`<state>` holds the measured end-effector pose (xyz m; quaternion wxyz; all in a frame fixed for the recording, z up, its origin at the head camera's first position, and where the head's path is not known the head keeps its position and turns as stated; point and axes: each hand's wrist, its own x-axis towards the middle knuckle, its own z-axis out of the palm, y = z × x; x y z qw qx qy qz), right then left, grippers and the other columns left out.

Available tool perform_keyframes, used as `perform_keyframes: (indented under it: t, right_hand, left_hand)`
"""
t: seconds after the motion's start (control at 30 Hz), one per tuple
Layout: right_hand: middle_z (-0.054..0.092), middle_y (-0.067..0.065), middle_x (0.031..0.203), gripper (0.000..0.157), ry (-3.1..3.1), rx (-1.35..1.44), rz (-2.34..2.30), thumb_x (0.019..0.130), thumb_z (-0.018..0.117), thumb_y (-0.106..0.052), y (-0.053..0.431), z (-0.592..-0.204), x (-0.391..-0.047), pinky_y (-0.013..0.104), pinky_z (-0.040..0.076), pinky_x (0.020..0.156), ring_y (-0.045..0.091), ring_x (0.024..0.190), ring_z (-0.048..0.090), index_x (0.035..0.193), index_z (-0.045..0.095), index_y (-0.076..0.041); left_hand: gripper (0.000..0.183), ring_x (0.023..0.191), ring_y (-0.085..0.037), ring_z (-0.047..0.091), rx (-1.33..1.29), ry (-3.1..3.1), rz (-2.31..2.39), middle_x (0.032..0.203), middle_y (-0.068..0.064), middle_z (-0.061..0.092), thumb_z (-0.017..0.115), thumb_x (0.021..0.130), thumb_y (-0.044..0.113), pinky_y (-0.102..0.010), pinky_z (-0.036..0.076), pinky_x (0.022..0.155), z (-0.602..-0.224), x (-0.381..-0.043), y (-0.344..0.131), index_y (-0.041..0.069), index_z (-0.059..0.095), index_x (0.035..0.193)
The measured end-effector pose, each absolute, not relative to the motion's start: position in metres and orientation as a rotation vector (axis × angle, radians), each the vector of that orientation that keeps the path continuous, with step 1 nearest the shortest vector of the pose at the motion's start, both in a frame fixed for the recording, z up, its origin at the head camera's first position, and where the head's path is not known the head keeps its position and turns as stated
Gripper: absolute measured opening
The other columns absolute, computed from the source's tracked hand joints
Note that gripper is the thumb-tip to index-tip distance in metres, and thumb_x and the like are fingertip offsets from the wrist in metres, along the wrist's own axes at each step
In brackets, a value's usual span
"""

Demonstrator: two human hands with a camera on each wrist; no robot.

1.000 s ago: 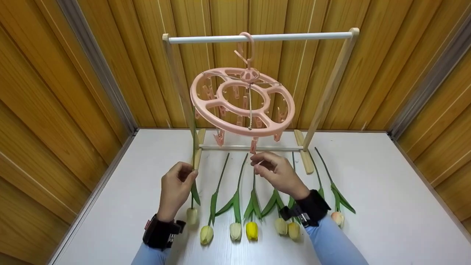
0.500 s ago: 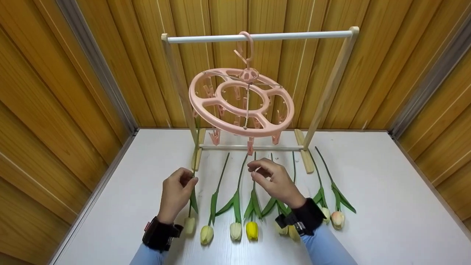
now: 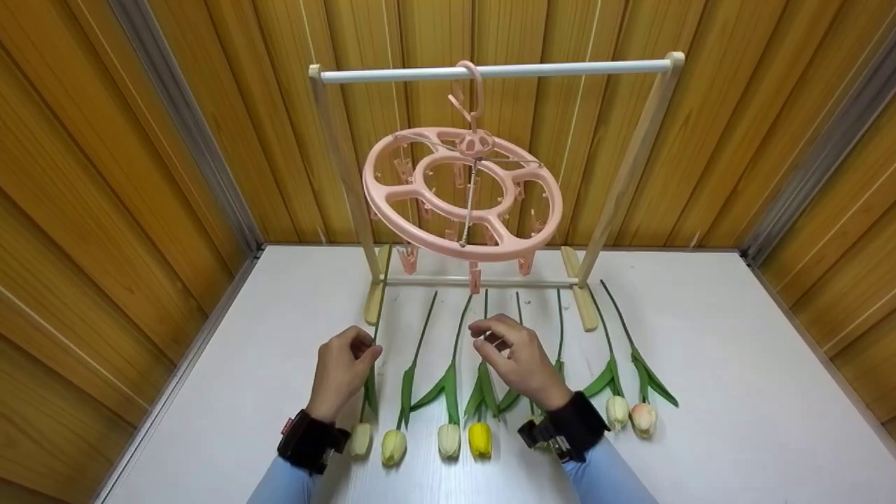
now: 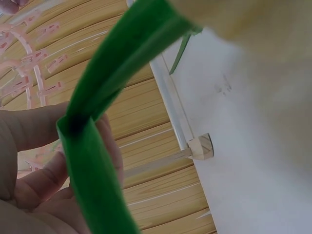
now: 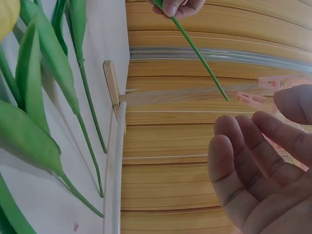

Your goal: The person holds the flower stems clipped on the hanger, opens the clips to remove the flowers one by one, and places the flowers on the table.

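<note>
My left hand (image 3: 343,374) pinches the stem of an artificial tulip with a pale bloom (image 3: 361,439), bloom down and stem pointing up. In the left wrist view its long green leaf (image 4: 102,180) crosses in front of the fingers. The right wrist view shows the thin stem (image 5: 202,56) rising from that hand, its tip close to a pink clip (image 5: 251,99). My right hand (image 3: 521,364) holds nothing; its fingers are loosely bent in the air, overlapping tulip stems in the head view. Above both hands hangs a round pink clip hanger (image 3: 397,192) with several small clips.
Several tulips lie in a row on the white table (image 3: 231,392), including a yellow one (image 3: 480,440) and a peach one (image 3: 643,420). A wood-and-white rack (image 3: 560,68) carries the hanger by its hook. Wood-patterned walls (image 3: 84,210) enclose the back and sides.
My left hand and its tulip have come down, the stem's tip dropping below the hanger's ring. The right hand has drifted down and slightly left. The hanger has turned slightly.
</note>
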<state>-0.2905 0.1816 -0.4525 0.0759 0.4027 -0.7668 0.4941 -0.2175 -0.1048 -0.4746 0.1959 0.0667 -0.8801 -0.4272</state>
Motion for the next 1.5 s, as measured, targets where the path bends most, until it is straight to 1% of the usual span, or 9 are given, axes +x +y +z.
perform_keyframes:
  t: [0.27, 0.5, 0.77, 0.87, 1.0, 1.17, 1.5]
  right_hand:
    - [0.071, 0.009, 0.106, 0.016, -2.272, 1.185, 1.478, 0.100, 0.065, -0.005, 0.175, -0.466, -0.286, 0.028, 0.056, 0.071, 0.020, 0.085, 0.068, 0.115, 0.072, -0.005]
    - [0.070, 0.009, 0.107, 0.017, -2.316, 1.178, 1.509, 0.101, 0.064, -0.007, 0.172, -0.471, -0.283, 0.029, 0.056, 0.073, 0.020, 0.087, 0.067, 0.116, 0.072, -0.005]
    - [0.070, 0.009, 0.107, 0.017, -2.337, 1.182, 1.511, 0.102, 0.064, -0.009, 0.168, -0.472, -0.281, 0.032, 0.057, 0.073, 0.021, 0.087, 0.067, 0.116, 0.072, -0.006]
    - [0.070, 0.008, 0.107, 0.017, -2.349, 1.177, 1.497, 0.101, 0.064, -0.009, 0.167, -0.472, -0.279, 0.031, 0.057, 0.074, 0.020, 0.087, 0.067, 0.116, 0.072, -0.005]
    - [0.070, 0.007, 0.106, 0.017, -2.372, 1.171, 1.484, 0.101, 0.064, -0.009, 0.165, -0.472, -0.278, 0.029, 0.056, 0.074, 0.018, 0.087, 0.067, 0.115, 0.072, -0.005]
    - [0.070, 0.007, 0.105, 0.016, -2.387, 1.185, 1.480, 0.101, 0.064, -0.009, 0.165, -0.474, -0.278, 0.029, 0.056, 0.074, 0.017, 0.087, 0.067, 0.115, 0.072, -0.006]
    - [0.069, 0.006, 0.108, 0.018, -2.416, 1.202, 1.501, 0.103, 0.063, -0.012, 0.165, -0.475, -0.276, 0.028, 0.055, 0.076, 0.016, 0.089, 0.066, 0.118, 0.072, -0.007]
  left_hand:
    - [0.009, 0.065, -0.015, 0.054, 0.240, -2.519, -1.239, 0.074, -0.005, 0.063, 0.076, 0.087, 0.000, -0.028, 0.046, 0.057, -0.484, -0.223, -0.107, 0.003, 0.068, 0.084]
    - [0.009, 0.063, -0.014, 0.053, 0.216, -2.537, -1.225, 0.072, -0.005, 0.063, 0.075, 0.087, 0.000, -0.028, 0.044, 0.056, -0.489, -0.227, -0.109, 0.002, 0.068, 0.083]
    - [0.008, 0.061, -0.016, 0.053, 0.231, -2.576, -1.207, 0.069, -0.005, 0.061, 0.075, 0.088, 0.000, -0.030, 0.044, 0.055, -0.492, -0.230, -0.112, 0.000, 0.068, 0.083]
    - [0.008, 0.060, -0.016, 0.052, 0.238, -2.593, -1.192, 0.068, -0.005, 0.060, 0.075, 0.088, 0.001, -0.031, 0.043, 0.055, -0.493, -0.232, -0.113, 0.000, 0.069, 0.083]
    - [0.007, 0.061, -0.016, 0.052, 0.253, -2.630, -1.183, 0.069, -0.005, 0.059, 0.074, 0.088, 0.001, -0.030, 0.043, 0.055, -0.495, -0.234, -0.114, -0.001, 0.069, 0.085]
    - [0.005, 0.063, -0.018, 0.054, 0.287, -2.675, -1.180, 0.071, -0.006, 0.060, 0.073, 0.088, 0.000, -0.029, 0.043, 0.053, -0.497, -0.236, -0.115, -0.002, 0.068, 0.086]
    - [0.008, 0.065, -0.019, 0.056, 0.295, -2.729, -1.123, 0.072, -0.008, 0.062, 0.071, 0.086, -0.004, -0.029, 0.046, 0.054, -0.501, -0.238, -0.115, -0.001, 0.066, 0.080]
